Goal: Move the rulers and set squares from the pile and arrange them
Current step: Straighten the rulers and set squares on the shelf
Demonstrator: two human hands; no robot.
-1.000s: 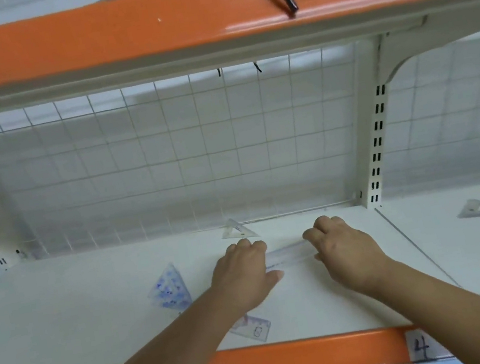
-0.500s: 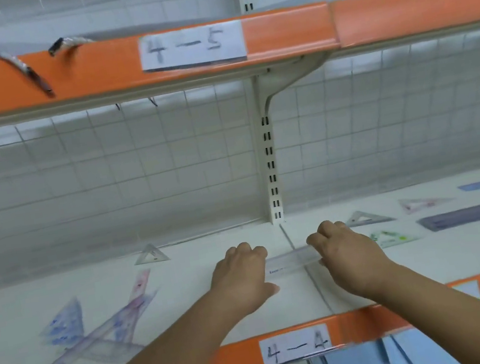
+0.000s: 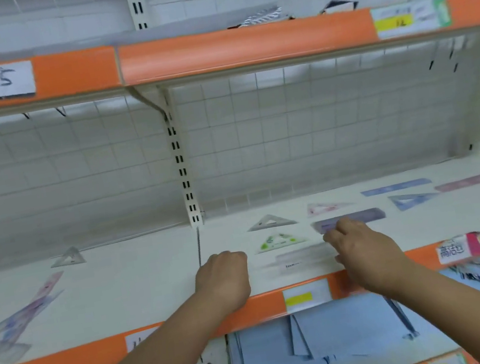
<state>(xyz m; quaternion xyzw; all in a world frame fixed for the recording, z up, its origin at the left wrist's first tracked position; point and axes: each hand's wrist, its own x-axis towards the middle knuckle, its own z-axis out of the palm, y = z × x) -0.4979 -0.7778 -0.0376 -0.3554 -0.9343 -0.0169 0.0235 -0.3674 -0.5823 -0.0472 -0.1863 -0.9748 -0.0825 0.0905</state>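
Right hand (image 3: pixel 360 245) on clear ruler (image 3: pixel 304 258)

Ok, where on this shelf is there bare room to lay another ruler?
Bare: left bay, between the pile and the upright, in front of the grey set square; also the front strip right of the right hand, in front of the blue set square. Crowded: around the green set square and purple ruler.

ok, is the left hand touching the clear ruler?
Apart. The head view shows a strip of bare white shelf between the left hand and the clear ruler, whose left end is motion-blurred.
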